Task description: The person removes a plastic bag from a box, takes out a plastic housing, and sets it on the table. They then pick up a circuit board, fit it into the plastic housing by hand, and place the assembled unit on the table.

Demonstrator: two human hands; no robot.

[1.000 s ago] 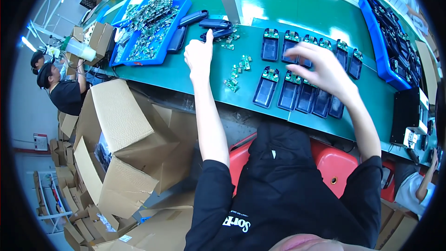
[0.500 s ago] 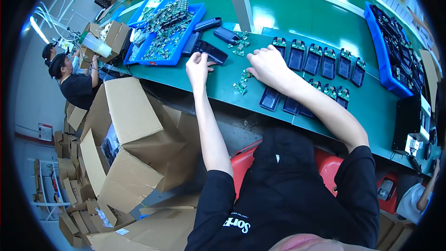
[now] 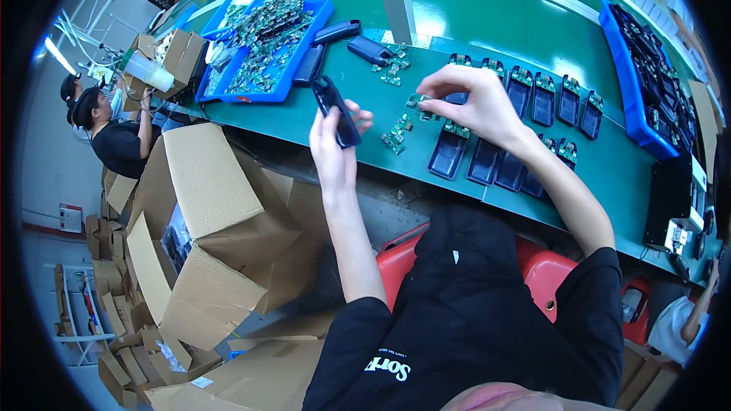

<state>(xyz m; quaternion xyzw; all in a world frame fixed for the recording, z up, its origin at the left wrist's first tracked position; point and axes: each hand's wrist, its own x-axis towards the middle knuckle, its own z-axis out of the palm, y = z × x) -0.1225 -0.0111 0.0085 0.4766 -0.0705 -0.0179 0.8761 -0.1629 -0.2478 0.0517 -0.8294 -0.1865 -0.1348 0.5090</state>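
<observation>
My left hand (image 3: pixel 329 154) is closed around a dark plastic casing (image 3: pixel 347 131), tilted on edge above the front of the green bench. Between the fingertips of my right hand (image 3: pixel 478 100) is a small green circuit board (image 3: pixel 416 100). Loose circuit boards (image 3: pixel 397 135) lie on the bench between my hands, with another small group (image 3: pixel 393 70) farther back. To the right, open dark casings (image 3: pixel 448 155) stand in two rows, with green boards at their far ends; my right hand and forearm cover some of them.
A blue tray (image 3: pixel 277 94) heaped with circuit boards stands at the left, beside more dark casings (image 3: pixel 368 49). Another blue tray (image 3: pixel 631 118) of dark parts is at the right. A grey post (image 3: pixel 392 0) rises behind. Open cardboard boxes (image 3: pixel 217 183) sit below left; co-workers (image 3: pixel 118 133) are beyond.
My left hand has turned the casing from lying sideways to more upright. My right hand has come up off the bench, and a circuit board now shows in its fingers.
</observation>
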